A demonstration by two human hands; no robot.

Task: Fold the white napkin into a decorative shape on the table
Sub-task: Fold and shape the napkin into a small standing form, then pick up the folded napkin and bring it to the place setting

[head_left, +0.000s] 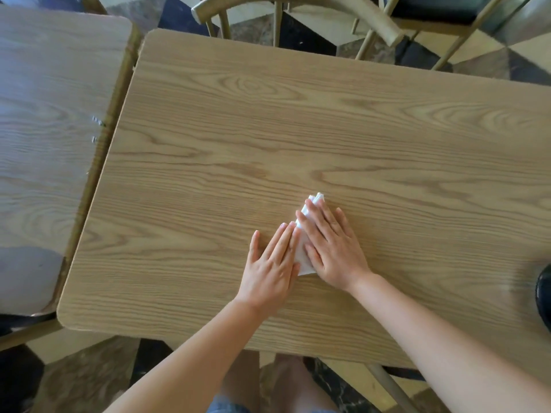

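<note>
Both palms are down on the white napkin (303, 257), which lies toward the near middle of the wooden surface (298, 129), already folded into a narrow, pointed packet. Only slivers of it show: a layered tip poking out past my right fingertips (310, 204), a strip between my hands, and a corner near my wrists.

My right hand (331, 248) lies flat across most of the packet, fingers together and angled up-left. My left hand (274, 263) lies flat alongside, its index-finger edge on or just at the napkin's left border; I cannot tell how much cloth is under it. Neither grip is closed on anything; both are spread wide and pressing, not pinching.

This looks like the creasing step, so my thinking is this: keep the right palm as the anchor so the layers do not slide on this smooth wood, and let the left do the sharpening, running along the fold line from the near corner toward the tip. Press through the heel of the hand, not just the fingers, for an even crease.

The layers at the tip look slightly fanned, so I would square them before the next fold. The risk is dragging the top layer sideways and skewing the point. Firm pressure, slow stroke.
</note>
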